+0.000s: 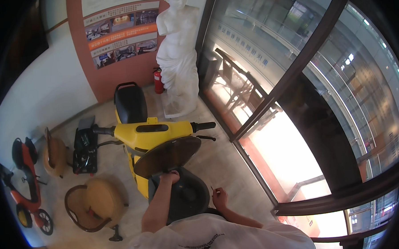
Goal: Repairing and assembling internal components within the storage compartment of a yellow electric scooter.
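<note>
A yellow electric scooter [153, 130] stands upright in front of me, its handlebars across the middle. Below them a dark, rounded front panel [169, 157] sits tilted above the black front fender [189, 194]. My left hand [169, 176] reaches to the panel's lower edge with fingers curled; what they grip there is hidden. Off the fender's right side, my right hand [219, 197] is closed in a pinch around a small thin dark piece, too small to name. It is apart from the scooter.
An open black tool case [85, 147] lies on the floor left of the scooter. Tan chairs [106, 202] and a red scooter [30, 176] stand farther left. A white statue [179, 58] and a fire extinguisher [158, 81] are behind; glass walls with dark frames [291, 89] run along the right.
</note>
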Available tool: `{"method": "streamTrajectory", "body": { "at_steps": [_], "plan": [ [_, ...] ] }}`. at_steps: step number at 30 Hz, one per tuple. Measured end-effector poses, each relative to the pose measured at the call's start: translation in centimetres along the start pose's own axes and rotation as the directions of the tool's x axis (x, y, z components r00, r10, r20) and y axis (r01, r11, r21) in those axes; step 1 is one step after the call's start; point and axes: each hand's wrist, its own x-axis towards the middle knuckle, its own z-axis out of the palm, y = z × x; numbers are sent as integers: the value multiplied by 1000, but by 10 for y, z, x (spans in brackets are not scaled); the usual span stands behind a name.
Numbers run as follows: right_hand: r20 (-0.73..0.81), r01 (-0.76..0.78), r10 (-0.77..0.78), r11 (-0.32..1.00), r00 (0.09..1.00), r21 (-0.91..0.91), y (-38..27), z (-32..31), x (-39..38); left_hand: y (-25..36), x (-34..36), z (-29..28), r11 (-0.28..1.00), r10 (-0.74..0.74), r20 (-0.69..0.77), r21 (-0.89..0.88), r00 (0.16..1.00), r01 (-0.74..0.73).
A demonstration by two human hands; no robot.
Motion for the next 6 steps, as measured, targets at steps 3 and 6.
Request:
{"method": "streamTrajectory", "body": {
  "at_steps": [3,6],
  "plan": [
    [9,-66,65,996,998,62,0,0,2,-9,-5,2,999,1,-86,-38,996,-4],
    [-6,-60,60,998,998,28,-2,-2,2,-10,-8,1,986,33,25,163,999,-36]
  ]
}}
